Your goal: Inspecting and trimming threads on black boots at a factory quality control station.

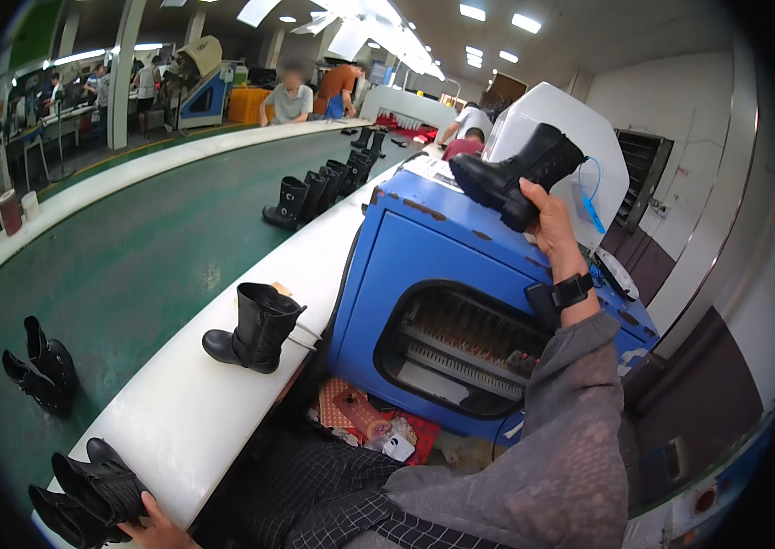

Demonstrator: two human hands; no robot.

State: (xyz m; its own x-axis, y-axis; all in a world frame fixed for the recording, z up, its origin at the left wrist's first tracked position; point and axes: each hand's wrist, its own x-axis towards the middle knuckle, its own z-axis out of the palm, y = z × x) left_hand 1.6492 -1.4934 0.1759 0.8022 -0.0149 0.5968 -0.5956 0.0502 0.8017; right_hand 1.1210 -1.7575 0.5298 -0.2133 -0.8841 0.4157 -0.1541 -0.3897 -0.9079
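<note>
My right hand (548, 220) is raised at the upper right, its fingers closed round a black ankle boot (520, 169). The boot is tilted, its ridged sole facing down and left, above the blue machine (461, 247). Down at the lower left, my left hand (157, 529) has its fingers on a black boot (108, 485) and seems to grip it; part of the hand is cut off by the frame edge. Another black boot (63, 517) lies beside that one. Between my hands a black buckled boot (264, 329) stands upright on the white ledge (195, 403).
Along the green conveyor belt (168, 229) stand several black boots (323, 188), and a pair (40, 366) is nearer on the left. A white machine housing (534, 119) rises behind the blue machine. Below lies a red patterned cloth (351, 412). Several people work farther off.
</note>
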